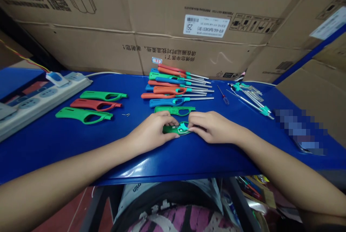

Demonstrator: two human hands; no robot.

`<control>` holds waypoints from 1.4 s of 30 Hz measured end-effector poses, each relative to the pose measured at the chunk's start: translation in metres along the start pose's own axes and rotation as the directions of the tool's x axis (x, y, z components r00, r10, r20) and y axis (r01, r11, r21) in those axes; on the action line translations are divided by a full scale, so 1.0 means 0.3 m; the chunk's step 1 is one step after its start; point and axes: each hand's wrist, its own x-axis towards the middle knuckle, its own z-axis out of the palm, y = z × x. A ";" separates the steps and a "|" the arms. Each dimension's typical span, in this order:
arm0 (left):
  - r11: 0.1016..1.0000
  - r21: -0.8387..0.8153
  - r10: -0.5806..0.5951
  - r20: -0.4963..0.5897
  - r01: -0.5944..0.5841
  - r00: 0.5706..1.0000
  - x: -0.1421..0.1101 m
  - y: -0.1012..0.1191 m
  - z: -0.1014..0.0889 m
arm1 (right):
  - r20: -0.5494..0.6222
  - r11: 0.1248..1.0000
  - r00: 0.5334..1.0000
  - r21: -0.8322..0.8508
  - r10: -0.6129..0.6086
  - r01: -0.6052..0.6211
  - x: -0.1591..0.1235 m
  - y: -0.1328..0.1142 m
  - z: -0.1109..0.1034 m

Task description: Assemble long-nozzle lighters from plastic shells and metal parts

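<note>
A green lighter shell half [169,129] lies on the blue table between my hands, its inside facing up. Teal and metal inner parts, with a teal trigger [183,127], sit in it. My left hand [155,127] grips the shell's left end, thumb on the near side and fingers on the far side. At the right end, my right hand [209,126] pinches near the teal trigger; its fingertips partly hide what they hold. Just beyond lies a second green shell half [174,111], hollow side up.
Several assembled gas lighters [170,90] are piled at the back. Whole-looking green and red handles [96,104] lie left, beside small screws [125,114] and a power strip [45,98]. A screwdriver [225,98], metal-tube parts [252,98] and a pixelated phone-like object [300,131] lie right. Cardboard [162,41] stands behind.
</note>
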 end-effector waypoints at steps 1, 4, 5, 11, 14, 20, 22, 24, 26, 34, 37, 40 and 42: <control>1.000 0.001 -0.001 0.001 0.001 1.000 0.000 0.000 0.000 | -0.002 1.000 1.000 -0.008 -0.004 0.004 0.000 -0.001 0.001; 1.000 0.014 0.002 0.003 -0.002 1.000 -0.002 0.001 0.000 | -0.001 0.997 1.000 -0.069 -0.018 0.017 0.001 -0.003 0.006; 1.000 0.024 0.008 0.002 -0.008 1.000 -0.003 0.002 0.001 | -0.003 0.995 1.000 -0.098 -0.021 0.021 0.001 -0.004 0.008; 0.995 0.087 0.056 -0.002 -0.056 0.998 -0.008 0.004 0.006 | 0.041 0.967 0.998 -0.247 -0.051 0.059 0.001 -0.022 0.011; 0.993 0.094 0.074 -0.013 -0.073 0.997 -0.012 0.001 0.009 | 0.069 0.945 0.995 -0.315 -0.067 0.085 0.002 -0.035 0.008; 0.982 0.132 0.136 -0.020 -0.132 0.991 -0.017 -0.008 0.015 | 0.103 0.904 0.993 -0.417 -0.060 0.098 0.004 -0.044 0.009; 0.978 0.151 0.146 -0.019 -0.142 0.989 -0.018 -0.010 0.017 | 0.108 0.897 0.993 -0.432 -0.053 0.094 0.003 -0.043 0.009; 0.974 0.174 0.153 -0.009 -0.149 0.988 -0.019 -0.010 0.018 | 0.114 0.889 0.992 -0.448 -0.048 0.095 0.003 -0.043 0.008; 0.966 0.201 0.165 0.002 -0.162 0.986 -0.020 -0.008 0.018 | 0.139 0.875 0.989 -0.471 -0.055 0.115 0.003 -0.046 0.006; 0.933 0.281 0.226 0.034 -0.226 0.974 -0.025 -0.007 0.023 | 0.185 0.833 0.981 -0.534 -0.051 0.144 0.010 -0.063 0.011; 0.893 0.373 0.239 0.077 -0.251 0.968 -0.029 0.007 0.023 | 0.171 0.871 0.984 -0.474 -0.050 0.126 0.010 -0.054 0.006; 0.859 0.450 0.222 0.106 -0.246 0.969 -0.033 0.024 0.021 | 0.116 0.920 0.993 -0.384 -0.034 0.076 0.003 -0.044 -0.005; 0.863 0.442 0.222 0.104 -0.245 0.969 -0.035 0.025 0.021 | 0.040 0.944 0.999 -0.329 -0.006 0.019 -0.004 -0.038 -0.011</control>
